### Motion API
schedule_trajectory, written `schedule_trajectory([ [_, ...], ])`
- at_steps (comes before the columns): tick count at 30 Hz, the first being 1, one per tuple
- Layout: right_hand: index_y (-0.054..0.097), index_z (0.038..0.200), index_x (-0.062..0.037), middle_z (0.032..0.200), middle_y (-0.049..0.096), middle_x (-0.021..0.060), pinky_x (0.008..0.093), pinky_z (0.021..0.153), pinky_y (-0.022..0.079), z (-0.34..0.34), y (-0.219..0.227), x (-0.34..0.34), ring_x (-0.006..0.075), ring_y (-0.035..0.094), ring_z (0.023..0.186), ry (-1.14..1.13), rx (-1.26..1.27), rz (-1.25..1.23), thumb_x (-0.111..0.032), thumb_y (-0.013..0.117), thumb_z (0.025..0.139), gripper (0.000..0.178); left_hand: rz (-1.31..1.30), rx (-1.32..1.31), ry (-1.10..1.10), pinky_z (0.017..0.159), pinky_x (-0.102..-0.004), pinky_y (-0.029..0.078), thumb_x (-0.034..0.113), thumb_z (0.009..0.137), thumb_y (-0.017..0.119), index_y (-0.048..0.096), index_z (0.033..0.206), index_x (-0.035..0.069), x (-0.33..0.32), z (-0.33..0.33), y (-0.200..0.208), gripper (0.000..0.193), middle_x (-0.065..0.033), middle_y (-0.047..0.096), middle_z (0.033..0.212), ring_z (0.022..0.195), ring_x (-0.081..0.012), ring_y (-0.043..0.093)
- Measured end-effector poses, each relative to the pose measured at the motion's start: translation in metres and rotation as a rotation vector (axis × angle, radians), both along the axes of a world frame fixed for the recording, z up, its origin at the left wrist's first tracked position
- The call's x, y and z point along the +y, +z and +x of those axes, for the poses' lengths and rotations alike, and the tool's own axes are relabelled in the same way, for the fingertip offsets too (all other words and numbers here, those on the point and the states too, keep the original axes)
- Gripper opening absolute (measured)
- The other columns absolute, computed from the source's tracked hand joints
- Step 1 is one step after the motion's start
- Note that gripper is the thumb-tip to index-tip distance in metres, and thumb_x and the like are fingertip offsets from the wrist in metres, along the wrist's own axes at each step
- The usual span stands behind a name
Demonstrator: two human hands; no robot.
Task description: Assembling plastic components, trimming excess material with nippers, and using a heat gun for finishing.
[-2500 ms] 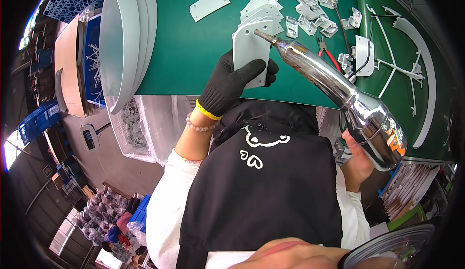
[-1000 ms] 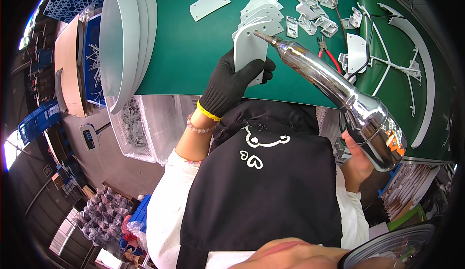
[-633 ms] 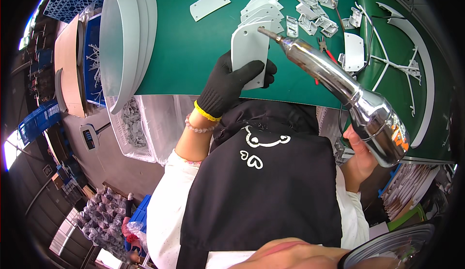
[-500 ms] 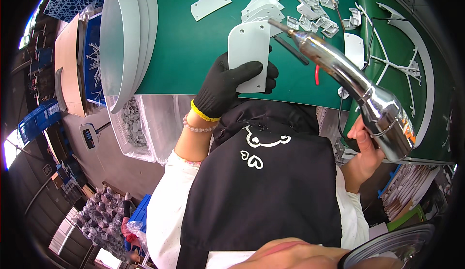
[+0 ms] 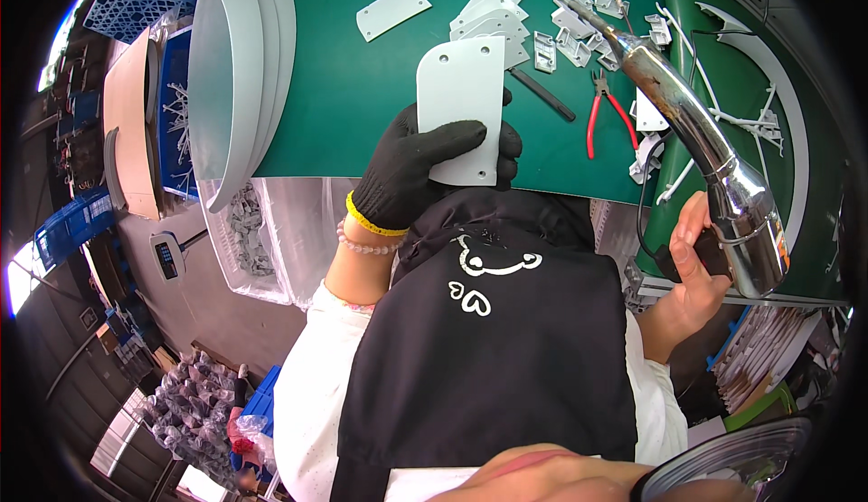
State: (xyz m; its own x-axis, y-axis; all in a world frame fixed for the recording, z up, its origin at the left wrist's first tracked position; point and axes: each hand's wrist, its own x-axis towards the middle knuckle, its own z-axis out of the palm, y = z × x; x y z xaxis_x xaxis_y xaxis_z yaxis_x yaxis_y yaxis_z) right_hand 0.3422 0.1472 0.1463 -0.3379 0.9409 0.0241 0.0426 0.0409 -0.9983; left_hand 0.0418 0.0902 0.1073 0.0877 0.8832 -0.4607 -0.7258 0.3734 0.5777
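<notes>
**Grey panel in gloved hand, chrome tool at the right**

Item: flat pale grey plastic panel (image 5: 461, 104), rounded corners, small holes near its top edge. Held by the left hand (image 5: 420, 172) in a black glove with a yellow cuff; the fingers (image 5: 443, 136) are curled shut across its lower left part, with more fingertips showing past its right edge. The panel lies over the near edge of the counter, just in front of the person's chest.

Right hand (image 5: 694, 262) — bare, fingers wrapped closed around the dark grip of a chrome heat-gun-like tool (image 5: 701, 154). The tool's narrow nozzle points up and left, its tip well apart from the held panel.

Surface: green counter (image 5: 334, 95). On it — a fanned stack of like grey panels (image 5: 493, 18) just beyond the held one, a single grey piece (image 5: 391, 12) farther left, small grey clips (image 5: 579, 28), red-handled pliers (image 5: 604, 118), and a dark rod-like tool (image 5: 542, 95).

Containers: stacked pale grey curved shells (image 5: 235, 68) at the counter's left end; below them a clear plastic bag (image 5: 262, 231) holding small grey parts; a blue crate (image 5: 172, 113) holding white branched pieces.

Room: workshop floor at lower left, with bagged goods.
</notes>
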Motion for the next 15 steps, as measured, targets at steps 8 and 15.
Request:
schedule_trajectory([
  [8,0.040,0.108,0.0003,0.083,0.044,0.0059,0.0258,0.062,0.037,0.040,-0.010,0.021,0.0148,0.042,0.073,-0.049,0.517,-0.112,-0.012,0.074,0.077,0.048,0.109,-0.004,-0.088,0.071,-0.0347,0.056,0.015,0.083,0.064,0.050,0.125,-0.005,0.000,-0.001,0.019,0.047,-0.0182,0.067,0.092,0.081,-0.0260,0.068],
  [15,0.032,0.126,0.0075,0.102,0.047,0.0114,0.0250,0.049,0.039,0.086,0.029,0.029,0.0130,0.045,0.058,-0.046,1.038,0.050,-0.005,0.068,0.087,0.054,0.154,-0.099,-0.102,0.071,-0.0377,0.056,0.016,0.083,0.063,0.045,0.129,-0.006,-0.007,0.005,0.034,0.054,-0.0216,0.065,0.095,0.080,-0.0297,0.067],
])
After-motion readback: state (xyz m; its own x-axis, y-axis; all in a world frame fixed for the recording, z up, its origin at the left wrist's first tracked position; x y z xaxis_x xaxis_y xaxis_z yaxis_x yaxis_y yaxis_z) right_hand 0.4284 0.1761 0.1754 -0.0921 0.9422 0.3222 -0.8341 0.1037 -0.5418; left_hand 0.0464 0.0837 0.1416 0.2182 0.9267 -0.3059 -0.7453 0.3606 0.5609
